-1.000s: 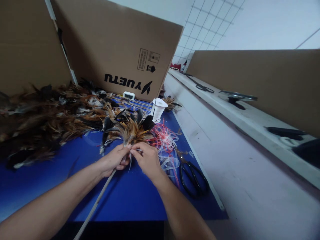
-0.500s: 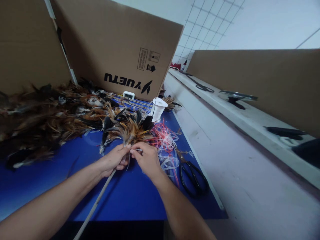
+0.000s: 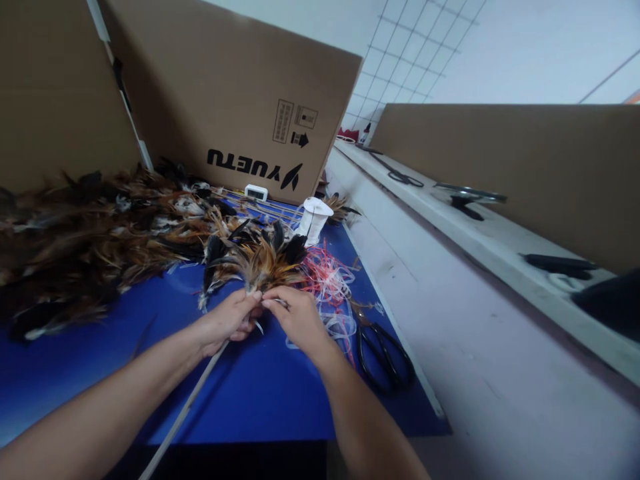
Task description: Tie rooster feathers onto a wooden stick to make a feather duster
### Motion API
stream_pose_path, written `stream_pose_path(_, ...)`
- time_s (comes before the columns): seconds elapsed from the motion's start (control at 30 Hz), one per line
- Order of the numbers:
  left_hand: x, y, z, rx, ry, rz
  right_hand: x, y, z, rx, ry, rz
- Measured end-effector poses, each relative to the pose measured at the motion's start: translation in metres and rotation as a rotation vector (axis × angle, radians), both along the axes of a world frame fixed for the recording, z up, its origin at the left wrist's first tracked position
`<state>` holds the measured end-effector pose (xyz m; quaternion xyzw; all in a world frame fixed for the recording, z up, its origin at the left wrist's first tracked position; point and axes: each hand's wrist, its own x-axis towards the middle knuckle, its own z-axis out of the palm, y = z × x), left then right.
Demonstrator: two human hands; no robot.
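Behind the blue table, we see a large cardboard box (image 3: pixel 175 100) whose printed brand reads upside down. Next in size comes the blue table (image 3: pixel 280 393) itself, and along its left side spreads a heap of brown, black and white feathers (image 3: pixel 75 240). Nearer the middle of the table, in front of us, is a slim wooden stick (image 3: pixel 185 408), its long axis slanting from the bottom edge of our view, left of centre, up and rightward, away from us. Its near end runs out of view; at its far end a feather tuft (image 3: pixel 265 263) fans out, tips pointing away from us, some splaying left and right. Our left hand (image 3: pixel 233 321) is clamped around the stick just below the tuft. Our right hand (image 3: pixel 297 317), touching or nearly touching the left thumb, has its thumb and forefinger together in a pinch. To its right lie black-handled scissors (image 3: pixel 385 353), handles toward us, beside a red and clear ribbon tangle (image 3: pixel 327 273). Beyond that stands a white spool (image 3: pixel 315 222), and by the box a small white device (image 3: pixel 256 193). Smallest is a thin pale strip (image 3: pixel 283 303), pinched in the right hand, mostly hidden.
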<state>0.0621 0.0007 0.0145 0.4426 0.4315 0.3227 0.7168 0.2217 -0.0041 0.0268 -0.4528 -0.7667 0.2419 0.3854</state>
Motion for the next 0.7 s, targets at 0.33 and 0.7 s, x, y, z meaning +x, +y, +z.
stream_pose_path(0.33, 0.002, -0.009, 0.005, 0.252, 0.212, 0.027, 0.032, -0.005, 0.047, 0.107, -0.423, 0.052)
stream_pose_path(0.7, 0.002, -0.019, 0.026, 0.698, 0.564, 0.019, 0.028, -0.037, 0.134, -0.094, -0.519, 0.174)
